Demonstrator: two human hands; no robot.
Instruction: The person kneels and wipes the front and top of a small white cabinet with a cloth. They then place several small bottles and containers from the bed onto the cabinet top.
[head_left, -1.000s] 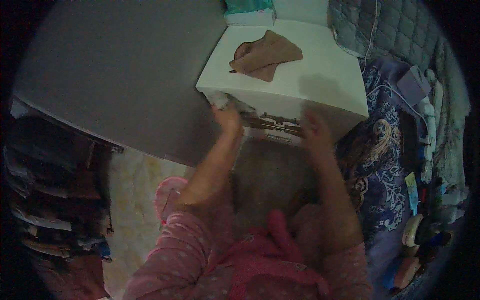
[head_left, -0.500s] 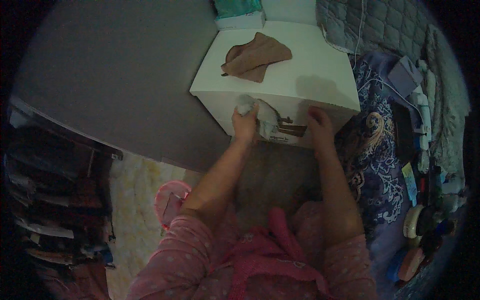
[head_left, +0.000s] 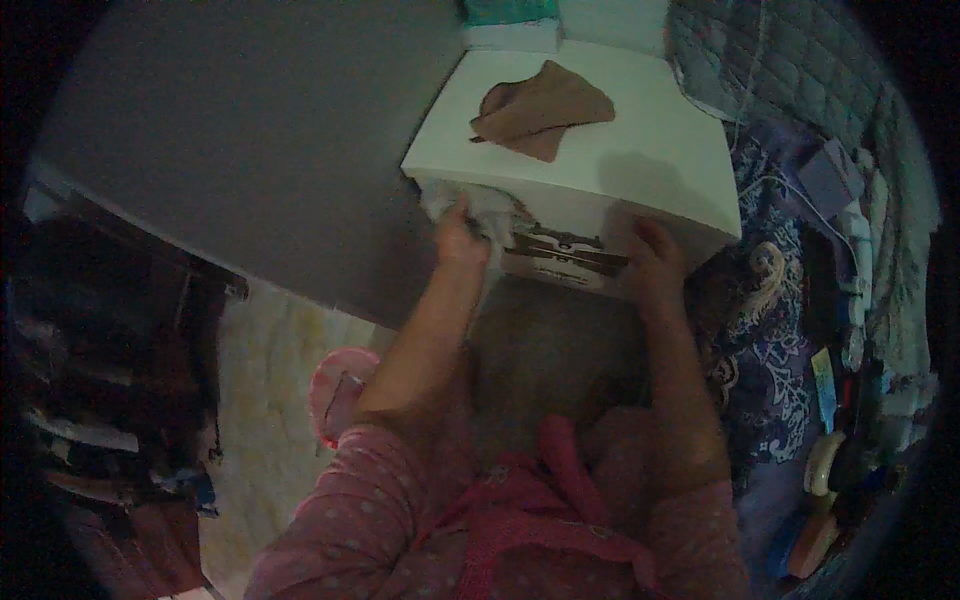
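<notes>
My left hand (head_left: 462, 242) is closed on a pale grey-white cloth (head_left: 497, 222), pressing it to the left part of a white cabinet's (head_left: 660, 165) front. Beside the cloth, a dark ornate handle (head_left: 565, 243) crosses the middle of that front. My right hand (head_left: 655, 262) is at the front's right side, close to the handle's end. Its fingers look curved and apart, with nothing visible in them; dim light blurs where they touch. On the cabinet top lies a rumpled brown cloth (head_left: 545, 112).
A grey panel (head_left: 250, 130) stands left of the cabinet. Behind it is a white box (head_left: 515, 36) with something green on top. A dark patterned cloth (head_left: 760, 340) with several small items lies at right. A pink basin-like thing (head_left: 338, 395) sits on the floor.
My left hand has moved left with the pale cloth, uncovering more of the handle. My right hand stays at the right of the front. The view has shifted slightly.
</notes>
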